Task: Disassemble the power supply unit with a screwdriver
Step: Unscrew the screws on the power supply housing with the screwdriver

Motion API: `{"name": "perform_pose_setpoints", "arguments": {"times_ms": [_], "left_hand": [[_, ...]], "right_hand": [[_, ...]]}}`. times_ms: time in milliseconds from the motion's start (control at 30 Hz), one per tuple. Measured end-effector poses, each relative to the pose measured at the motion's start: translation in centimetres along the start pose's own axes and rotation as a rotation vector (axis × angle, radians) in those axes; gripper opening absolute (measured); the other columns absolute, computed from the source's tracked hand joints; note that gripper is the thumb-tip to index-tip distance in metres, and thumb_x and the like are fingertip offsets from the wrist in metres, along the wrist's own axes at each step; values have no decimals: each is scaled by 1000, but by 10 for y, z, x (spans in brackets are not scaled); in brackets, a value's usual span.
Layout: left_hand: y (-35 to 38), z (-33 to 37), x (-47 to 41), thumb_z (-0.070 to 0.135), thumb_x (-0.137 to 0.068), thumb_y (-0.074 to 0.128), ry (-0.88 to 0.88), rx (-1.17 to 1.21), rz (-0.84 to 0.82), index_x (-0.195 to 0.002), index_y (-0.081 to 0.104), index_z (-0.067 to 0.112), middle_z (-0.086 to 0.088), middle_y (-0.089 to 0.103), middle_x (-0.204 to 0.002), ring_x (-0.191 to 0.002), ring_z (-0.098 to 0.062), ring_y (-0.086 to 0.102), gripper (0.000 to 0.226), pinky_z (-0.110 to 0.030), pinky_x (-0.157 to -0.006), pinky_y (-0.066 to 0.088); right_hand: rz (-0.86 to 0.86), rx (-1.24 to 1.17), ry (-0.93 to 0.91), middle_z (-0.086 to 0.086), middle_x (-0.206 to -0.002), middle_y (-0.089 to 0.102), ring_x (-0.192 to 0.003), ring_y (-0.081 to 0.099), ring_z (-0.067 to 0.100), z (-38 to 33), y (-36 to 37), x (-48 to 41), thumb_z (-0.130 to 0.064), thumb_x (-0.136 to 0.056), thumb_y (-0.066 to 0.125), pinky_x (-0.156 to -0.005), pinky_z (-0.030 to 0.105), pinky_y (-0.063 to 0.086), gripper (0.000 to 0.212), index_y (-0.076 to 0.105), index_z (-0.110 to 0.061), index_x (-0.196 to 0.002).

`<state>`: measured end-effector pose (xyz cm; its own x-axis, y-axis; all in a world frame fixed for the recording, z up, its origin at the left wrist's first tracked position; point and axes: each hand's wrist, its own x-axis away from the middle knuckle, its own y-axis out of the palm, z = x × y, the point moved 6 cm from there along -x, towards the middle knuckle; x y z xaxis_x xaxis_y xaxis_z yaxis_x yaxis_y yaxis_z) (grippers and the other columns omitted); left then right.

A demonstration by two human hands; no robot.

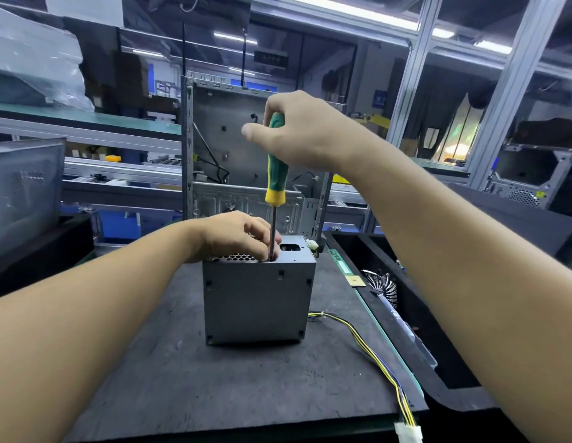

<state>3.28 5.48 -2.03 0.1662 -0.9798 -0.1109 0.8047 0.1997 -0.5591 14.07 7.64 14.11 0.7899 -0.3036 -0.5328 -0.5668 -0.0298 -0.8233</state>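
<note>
1. Right hand [297,132] is clamped round the top of the green plastic screwdriver with the yellow collar [276,167]. The fingers are wrapped over the handle and the thumb sticks out to the left.
2. Left hand [233,236] sits on top of the grey metal box power supply unit [259,302], fingers curled right up against the screwdriver's steel shaft. From here I honestly can't tell if they're pinching the shaft or just bunched beside it.
3. Hard to see: the driver tip and whatever screw it's on are tucked behind those left fingers. That hand also covers most of the honeycomb vent on top. The yellow-and-black wire bundle [371,346] comes out from the unit's right side, and its white plug [407,434] is cut off at the bottom edge.
4. Pose: the screwdriver stands nearly upright over the unit's near top edge. The right forearm comes in from the lower right, raised high. The left forearm comes in from the lower left, lower down, with the wrist resting on the box.
5. The unit stands on the dark grey mat [169,372], mid-bench, in front of an open bare-metal computer case [220,123]. A black tray [415,318] lies just to the mat's right.
</note>
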Motion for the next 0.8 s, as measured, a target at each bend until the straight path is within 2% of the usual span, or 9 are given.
{"name": "perform_pose_setpoints", "arguments": {"times_ms": [100, 167, 233, 300, 400, 467, 533, 667, 800], "left_hand": [[-2, -3, -2, 1, -74, 77, -11, -48, -5, -79, 76, 6, 8, 66, -110, -91, 11, 64, 7, -3, -74, 45], [-3, -6, -3, -2, -80, 73, -22, -96, -1, -83, 74, -1, 6, 66, -114, -91, 13, 63, 3, -1, -73, 43], [-4, -7, -3, 0, -81, 73, -31, -116, 7, -84, 72, -3, 7, 66, -115, -93, 14, 62, 4, 0, -74, 43], [-3, -7, -3, 1, -81, 74, -30, -121, 18, -85, 71, -3, 8, 67, -115, -95, 15, 62, 7, 1, -75, 42], [-2, -3, 0, 4, -79, 77, -22, -94, 7, -82, 76, 8, 13, 70, -108, -96, 13, 62, 5, 1, -75, 42], [-1, 1, 3, 16, -71, 76, -15, -77, -14, -79, 79, 25, 23, 69, -103, -99, 11, 62, 12, -3, -79, 44], [0, 3, 5, 23, -65, 70, -17, -76, -16, -79, 80, 32, 30, 67, -101, -102, 9, 63, 19, -9, -85, 45], [0, -1, 2, 21, -63, 69, -14, -44, -10, -73, 80, 28, 30, 69, -97, -99, 9, 65, 16, -7, -81, 45], [0, -1, 1, 22, -64, 69, -11, -43, -18, -71, 79, 31, 33, 68, -97, -99, 11, 63, 15, -2, -77, 45]], "right_hand": [[22, 0, -48, -13, -78, 53, -66, 51, 2, -5, -1, 0, -37, -96, 55, -54, 19, 38, 16, 59, -22, -95], [-28, -56, -22, -13, -86, 55, -70, 55, 3, -5, 0, 1, -29, -92, 56, -60, 20, 46, 10, 60, -22, -99], [-65, -62, 3, -13, -91, 56, -74, 56, 3, -4, 1, 3, -29, -89, 57, -65, 23, 49, 12, 58, -23, -100], [-55, -55, 17, -13, -85, 56, -70, 55, 3, -1, -1, 3, -32, -90, 57, -59, 23, 44, 12, 58, -23, -97], [10, -20, 0, -10, -69, 53, -61, 52, 6, -1, -2, 4, -44, -96, 54, -53, 24, 36, 23, 57, -21, -92], [24, -10, -40, -10, -74, 52, -62, 53, 7, -4, 0, 4, -39, -99, 52, -52, 21, 37, 20, 58, -20, -99], [8, -55, -15, -9, -83, 54, -66, 53, 8, -5, 1, 4, -32, -97, 51, -52, 21, 39, 19, 57, -18, -109], [-33, -156, 85, -5, -80, 55, -65, 49, 13, -2, 4, 5, -35, -92, 51, -55, 28, 39, 23, 49, -17, -106], [-3, -168, 53, -7, -81, 54, -68, 51, 10, -2, 7, 7, -41, -95, 51, -59, 30, 39, 24, 48, -20, -104]]}}
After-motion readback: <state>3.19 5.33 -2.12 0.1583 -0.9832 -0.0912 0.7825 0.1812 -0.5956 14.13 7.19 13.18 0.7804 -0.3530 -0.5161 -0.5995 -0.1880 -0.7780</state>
